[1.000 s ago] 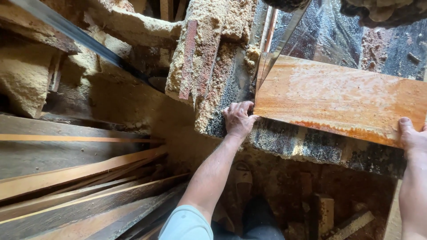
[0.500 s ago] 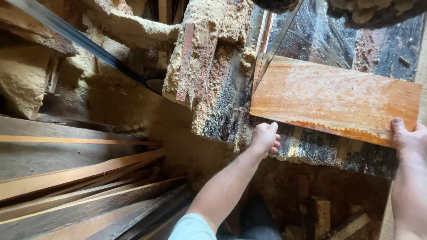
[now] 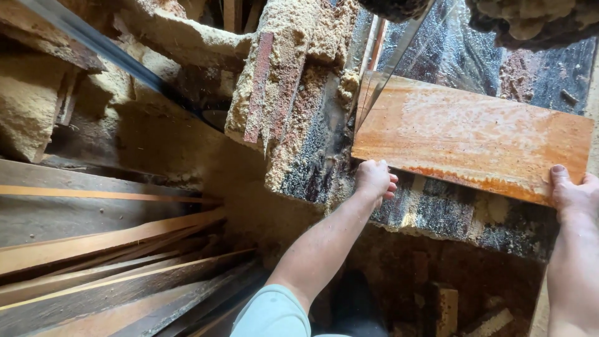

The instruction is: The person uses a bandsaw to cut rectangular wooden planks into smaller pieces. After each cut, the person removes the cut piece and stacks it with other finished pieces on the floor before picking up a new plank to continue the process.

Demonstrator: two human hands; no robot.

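The orange board [image 3: 472,140] lies flat on the wet, dark saw table [image 3: 437,215], its near-left corner close to the thin saw blade [image 3: 390,62]. The left hand [image 3: 375,181] is closed around the board's near-left corner, and the right hand [image 3: 574,196] clamps its right end, thumb on top. To feed it well, both grips should probably press evenly so the board runs straight, with fingers kept clear of the blade; caked sawdust [image 3: 299,56] and stacked planks [image 3: 106,262] sit left
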